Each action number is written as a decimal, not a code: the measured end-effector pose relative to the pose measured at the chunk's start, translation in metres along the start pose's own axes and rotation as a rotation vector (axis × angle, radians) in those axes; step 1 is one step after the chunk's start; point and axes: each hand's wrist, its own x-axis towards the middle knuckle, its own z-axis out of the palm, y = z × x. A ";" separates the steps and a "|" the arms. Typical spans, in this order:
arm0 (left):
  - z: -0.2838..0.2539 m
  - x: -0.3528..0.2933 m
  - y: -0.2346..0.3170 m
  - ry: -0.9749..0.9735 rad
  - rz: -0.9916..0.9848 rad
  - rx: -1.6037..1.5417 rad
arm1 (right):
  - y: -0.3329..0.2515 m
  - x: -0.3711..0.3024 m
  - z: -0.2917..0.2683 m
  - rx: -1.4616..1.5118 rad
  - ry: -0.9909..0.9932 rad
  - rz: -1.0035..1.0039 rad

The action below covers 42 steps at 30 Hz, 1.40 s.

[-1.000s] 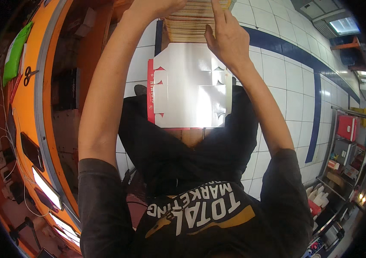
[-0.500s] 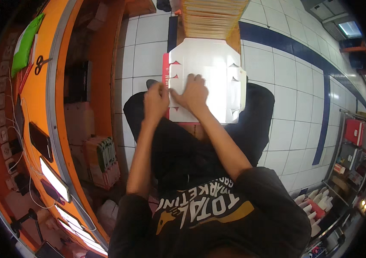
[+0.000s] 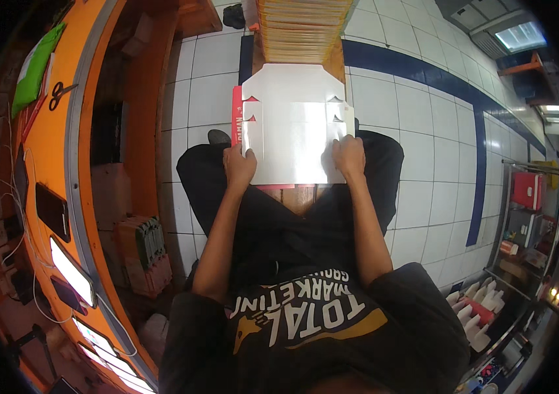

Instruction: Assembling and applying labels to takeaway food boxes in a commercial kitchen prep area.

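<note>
white card (image 3: 289,141) is sitting over the wooden worktop (image 3: 300,199), just short of the yellowish stack (image 3: 302,33), left hand (image 3: 240,166) and right hand (image 3: 349,157) both with fingers clamped on its side edges

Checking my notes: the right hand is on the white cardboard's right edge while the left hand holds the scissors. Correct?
Not the scissors: the left hand is on the left edge of the white cardboard, as the head view shows. The rest stands.
</note>
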 end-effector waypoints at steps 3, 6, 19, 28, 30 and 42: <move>0.001 0.001 0.002 -0.014 -0.027 -0.097 | 0.000 0.001 -0.003 0.004 -0.008 0.026; 0.002 -0.002 0.007 0.043 -0.059 -0.181 | 0.007 0.004 -0.003 0.029 -0.026 0.029; -0.006 0.013 0.005 -0.006 -0.115 -0.264 | 0.030 0.035 0.010 0.406 -0.021 0.001; -0.027 0.040 -0.003 -0.113 -0.100 -0.355 | 0.041 0.057 0.021 0.532 -0.106 -0.097; -0.034 0.041 0.000 -0.181 -0.018 -0.363 | 0.038 0.058 0.020 0.584 -0.121 -0.058; -0.015 0.041 -0.003 -0.123 -0.085 -0.066 | 0.014 0.015 0.002 0.200 -0.118 0.022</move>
